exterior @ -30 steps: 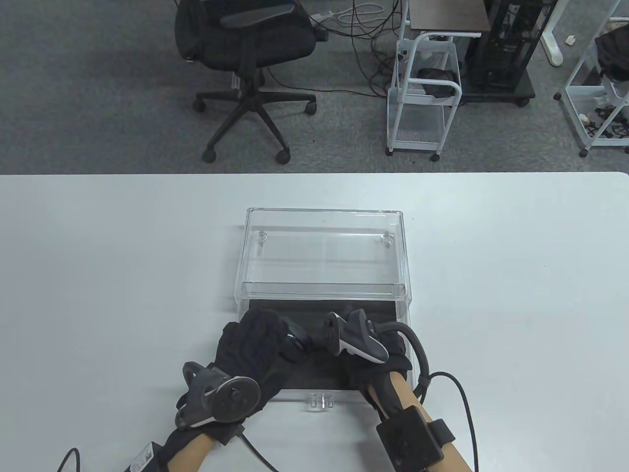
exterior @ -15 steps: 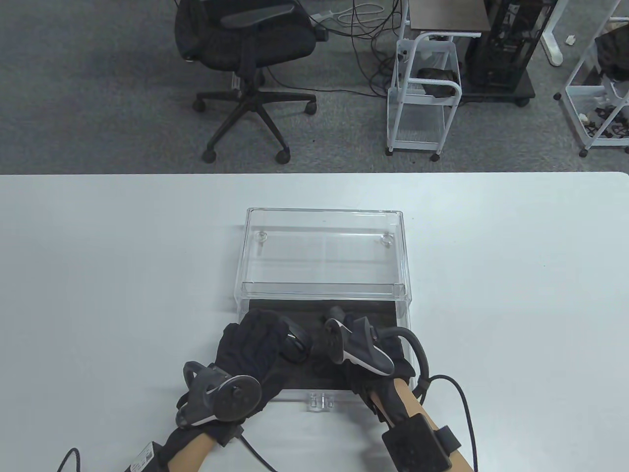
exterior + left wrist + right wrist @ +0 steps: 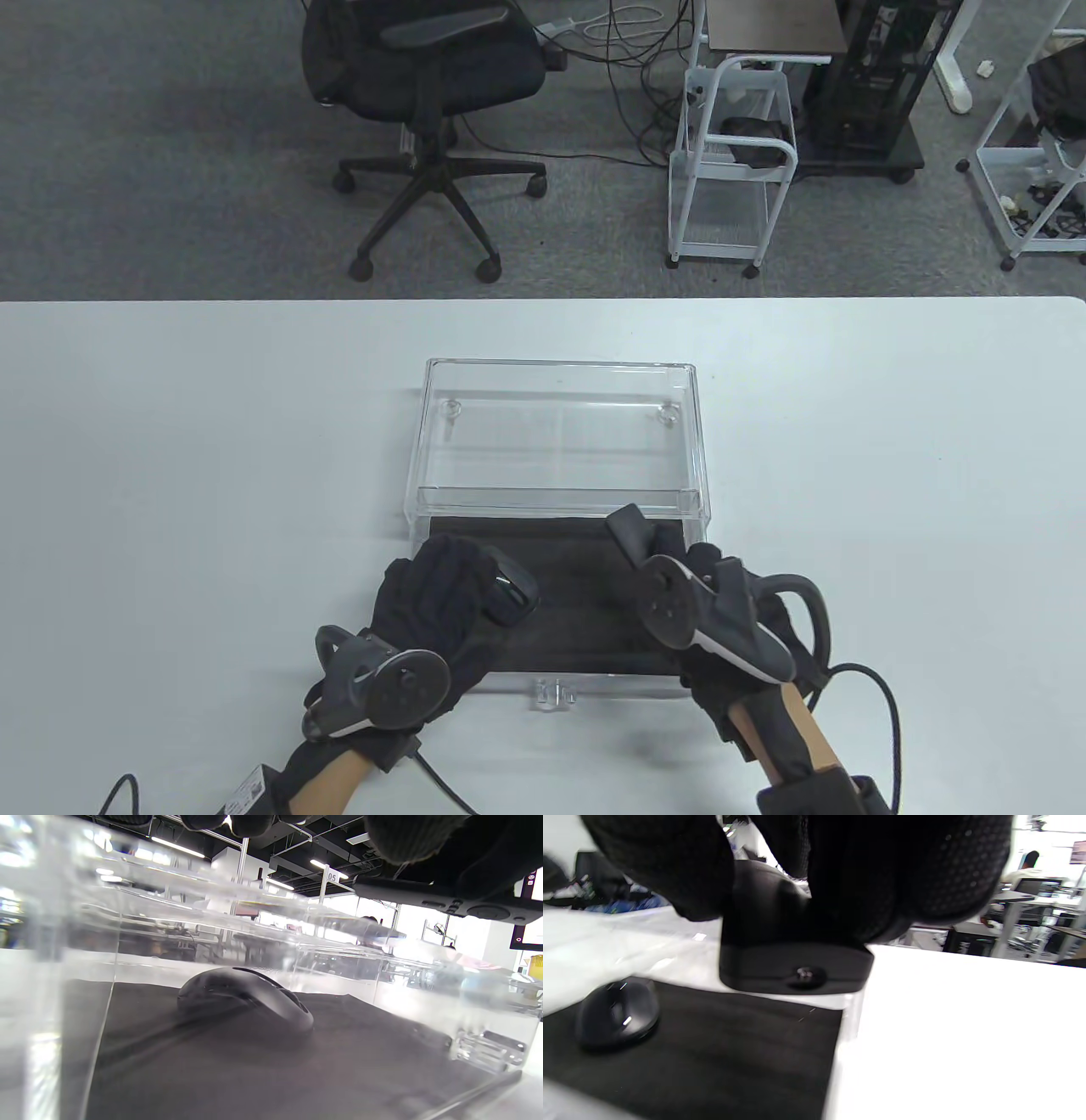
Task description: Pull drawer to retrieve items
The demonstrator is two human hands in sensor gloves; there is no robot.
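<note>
A clear acrylic case (image 3: 560, 424) has its drawer (image 3: 594, 679) pulled out toward me, lined with a black mat (image 3: 577, 594). A black mouse (image 3: 513, 594) lies on the mat; it also shows in the left wrist view (image 3: 246, 997) and the right wrist view (image 3: 615, 1014). My left hand (image 3: 441, 594) lies over the drawer's left part with its fingers (image 3: 250, 821) beside the mouse, not gripping it. My right hand (image 3: 679, 564) grips a black block-shaped item (image 3: 793, 976) above the drawer's right side; the item's end (image 3: 626, 526) sticks out past the fingers.
The drawer's clear handle (image 3: 553, 692) faces me between my wrists. White table (image 3: 891, 467) spreads left and right of the case. An office chair (image 3: 424, 85) and a white cart (image 3: 730, 170) stand on the floor beyond the table's far edge.
My right hand has moved from the drawer's middle, beside the mouse, to its right side and risen with the black item in its grip. My left hand and the mouse have not moved.
</note>
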